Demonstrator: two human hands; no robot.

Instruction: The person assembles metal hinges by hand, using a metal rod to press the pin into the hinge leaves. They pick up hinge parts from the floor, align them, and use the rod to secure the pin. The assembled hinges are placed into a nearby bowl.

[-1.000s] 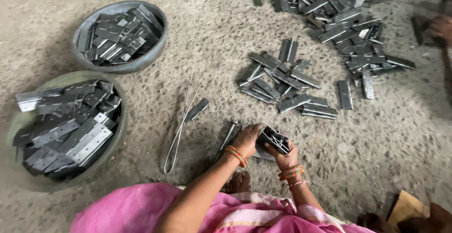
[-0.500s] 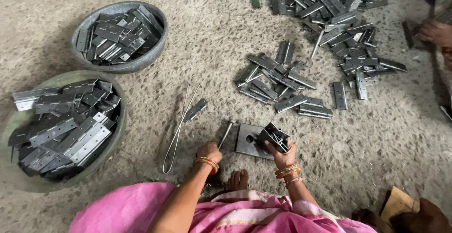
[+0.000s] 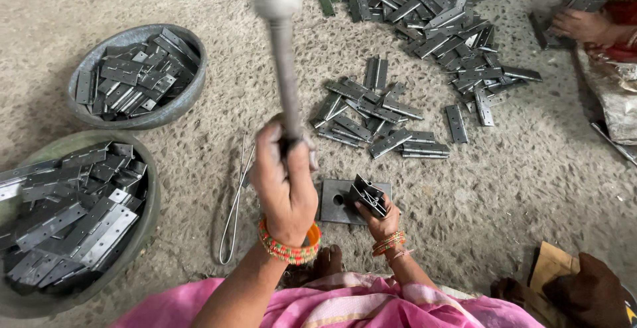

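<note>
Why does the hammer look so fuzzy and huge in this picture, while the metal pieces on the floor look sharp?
In the head view, the hammer in the left hand is raised close to the camera, so its head is blurred and looms large; the hinges on the floor stay crisp. Lighting is soft and even, with only faint shadows beside the metal bowls; the right hand is in focus.

I see a rough, speckled grey concrete floor (image 3: pixel 199 142) filling the whole view under even, soft light, with a scrap of brown cardboard (image 3: pixel 547 268) lying at lower right.

Perhaps brown cardboard (image 3: pixel 552 269), bottom right.
</note>
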